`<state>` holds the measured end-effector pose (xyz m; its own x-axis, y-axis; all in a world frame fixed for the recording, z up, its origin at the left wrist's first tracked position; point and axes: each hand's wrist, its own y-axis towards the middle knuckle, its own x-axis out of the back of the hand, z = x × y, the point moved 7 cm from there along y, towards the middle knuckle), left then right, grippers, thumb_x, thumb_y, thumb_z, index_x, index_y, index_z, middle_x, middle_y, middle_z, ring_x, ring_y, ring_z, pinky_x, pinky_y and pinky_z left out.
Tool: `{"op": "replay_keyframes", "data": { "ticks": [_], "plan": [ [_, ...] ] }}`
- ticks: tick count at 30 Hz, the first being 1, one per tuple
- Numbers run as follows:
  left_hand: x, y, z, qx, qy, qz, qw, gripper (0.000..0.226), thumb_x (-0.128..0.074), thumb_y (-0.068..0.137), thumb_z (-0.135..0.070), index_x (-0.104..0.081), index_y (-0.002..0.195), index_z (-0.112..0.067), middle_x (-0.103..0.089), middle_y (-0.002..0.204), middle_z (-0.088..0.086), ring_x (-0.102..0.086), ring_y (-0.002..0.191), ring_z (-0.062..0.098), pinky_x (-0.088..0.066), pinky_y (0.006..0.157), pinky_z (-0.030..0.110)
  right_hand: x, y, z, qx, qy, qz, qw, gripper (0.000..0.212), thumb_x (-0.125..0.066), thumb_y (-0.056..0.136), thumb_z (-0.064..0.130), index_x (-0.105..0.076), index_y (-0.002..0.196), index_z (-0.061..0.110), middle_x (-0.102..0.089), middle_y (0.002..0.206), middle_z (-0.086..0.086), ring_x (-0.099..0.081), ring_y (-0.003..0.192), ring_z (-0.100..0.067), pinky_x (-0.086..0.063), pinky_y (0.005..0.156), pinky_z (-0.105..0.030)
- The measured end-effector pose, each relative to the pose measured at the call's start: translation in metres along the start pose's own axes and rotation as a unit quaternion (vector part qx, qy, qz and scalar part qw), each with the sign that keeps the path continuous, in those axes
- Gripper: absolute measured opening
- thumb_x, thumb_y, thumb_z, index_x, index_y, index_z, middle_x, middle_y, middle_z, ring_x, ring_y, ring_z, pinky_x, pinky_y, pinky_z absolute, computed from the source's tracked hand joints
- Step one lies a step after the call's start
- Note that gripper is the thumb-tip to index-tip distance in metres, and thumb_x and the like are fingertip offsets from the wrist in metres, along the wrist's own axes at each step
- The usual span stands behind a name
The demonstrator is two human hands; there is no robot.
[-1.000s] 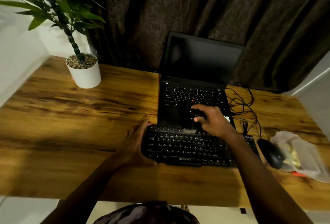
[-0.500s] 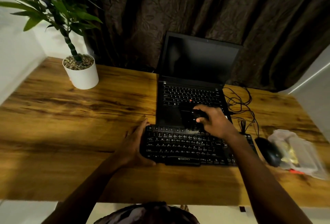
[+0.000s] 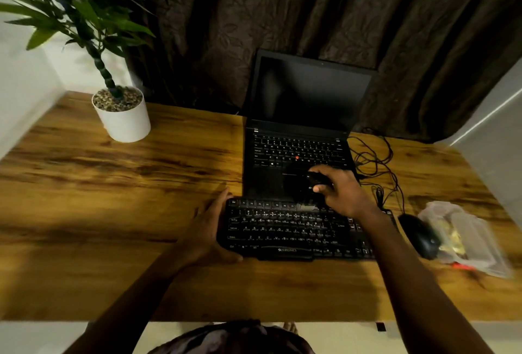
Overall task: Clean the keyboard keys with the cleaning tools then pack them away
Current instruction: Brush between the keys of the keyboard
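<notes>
Here the right hand [image 3: 343, 192] is curled round a dark cleaning tool [image 3: 303, 188]. The thumb and fingers close on the tool's right side, so most of its body sticks out to the left of the grip. The tool is over the palm rest of the laptop [image 3: 296, 150], and its pale lower end [image 3: 306, 207] comes down at the top row of keys of the black keyboard [image 3: 288, 229]. The picture is too blurred to tell whether it touches the keys.

The left hand [image 3: 210, 229] grips nothing. Its fingers lie almost straight against the left edge of the keyboard, and the thumb lies along the front edge at the near left corner.

The keyboard lies flat on the wooden table [image 3: 113, 198], directly in front of the open laptop, whose screen is dark. Just beside the keyboard's right end is a black mouse [image 3: 421, 236], and beside the mouse lies a clear plastic bag [image 3: 469, 240] with something yellowish inside. Black cables [image 3: 375, 156] lie in loose loops to the right of the laptop. A plant in a white pot [image 3: 124, 122] stands at the far left of the table.
</notes>
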<state>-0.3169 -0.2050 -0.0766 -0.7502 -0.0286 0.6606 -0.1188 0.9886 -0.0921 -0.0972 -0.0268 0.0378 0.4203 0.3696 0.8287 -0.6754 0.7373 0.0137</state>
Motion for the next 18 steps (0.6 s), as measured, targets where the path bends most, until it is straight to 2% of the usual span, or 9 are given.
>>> {"op": "replay_keyframes", "data": {
  "ticks": [6,11,15,18],
  "plan": [
    [-0.001,0.001,-0.001,0.01,0.019,0.001,1.0,0.159,-0.081,0.031,-0.079,0.019,0.149,-0.039,-0.02,0.161,-0.011,-0.016,0.147,0.025,-0.01,0.119,0.052,-0.01,0.003,0.005,0.014,0.026,0.001,1.0,0.032,-0.065,0.089,0.006,-0.059,0.118,0.019,-0.064,0.098,0.005,-0.062,0.091,-0.009,-0.044,0.07,-0.008],
    [0.0,0.0,0.001,0.002,0.015,-0.009,1.0,0.153,-0.083,0.038,-0.073,0.014,0.151,-0.039,-0.021,0.158,-0.016,-0.017,0.146,0.024,-0.013,0.118,0.05,0.008,-0.006,-0.014,-0.012,-0.015,0.0,1.0,0.036,-0.063,0.09,0.002,-0.057,0.123,0.017,-0.059,0.092,0.011,-0.057,0.084,0.001,-0.04,0.06,-0.007],
    [-0.002,0.0,0.005,0.002,0.016,-0.02,1.0,0.154,-0.083,0.035,-0.075,0.015,0.15,-0.044,-0.024,0.159,-0.012,-0.02,0.145,0.023,-0.018,0.118,0.051,0.005,-0.005,-0.014,-0.011,-0.013,-0.01,1.0,0.037,-0.063,0.091,0.008,-0.056,0.125,0.02,-0.061,0.101,0.001,-0.059,0.088,-0.009,-0.042,0.063,-0.013],
    [-0.003,0.002,0.006,-0.005,0.016,-0.023,1.0,0.155,-0.082,0.035,-0.076,0.011,0.153,-0.039,-0.025,0.159,-0.012,-0.02,0.146,0.023,-0.015,0.118,0.051,-0.003,-0.003,-0.006,0.005,0.023,-0.011,1.0,0.033,-0.065,0.09,0.007,-0.058,0.12,0.018,-0.063,0.098,0.006,-0.06,0.09,-0.009,-0.043,0.068,-0.014]
  ]
}}
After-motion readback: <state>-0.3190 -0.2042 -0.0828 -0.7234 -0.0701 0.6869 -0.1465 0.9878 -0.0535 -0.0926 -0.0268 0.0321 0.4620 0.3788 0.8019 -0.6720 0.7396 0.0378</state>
